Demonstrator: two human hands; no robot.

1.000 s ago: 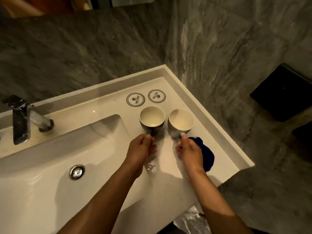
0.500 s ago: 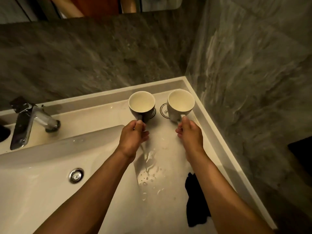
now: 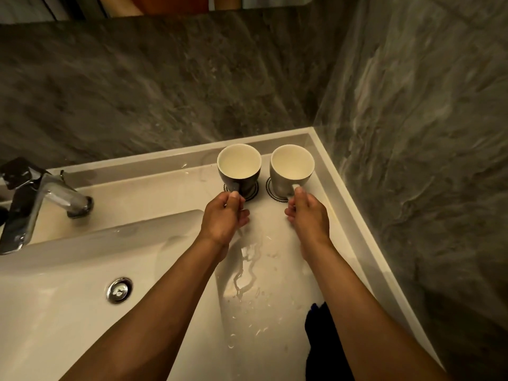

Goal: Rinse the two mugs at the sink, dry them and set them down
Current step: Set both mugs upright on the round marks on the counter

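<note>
Two mugs stand upright at the far right corner of the white counter [image 3: 170,193]. The dark mug [image 3: 238,171] is on the left, the white mug [image 3: 291,171] on the right, and each rests on a round printed coaster. My left hand [image 3: 224,215] grips the dark mug's handle. My right hand [image 3: 309,215] pinches the white mug's handle. Both mugs look empty inside.
The sink basin [image 3: 55,312] with its drain [image 3: 119,290] lies at the left, and the chrome tap [image 3: 33,199] is behind it. Water puddles [image 3: 247,273] streak the counter between my arms. A dark cloth [image 3: 321,345] lies near the front edge. Grey stone walls close in behind and to the right.
Both hands have carried the mugs away from me onto the two coasters in the corner. The dark cloth now lies behind my right hand, near the front edge.
</note>
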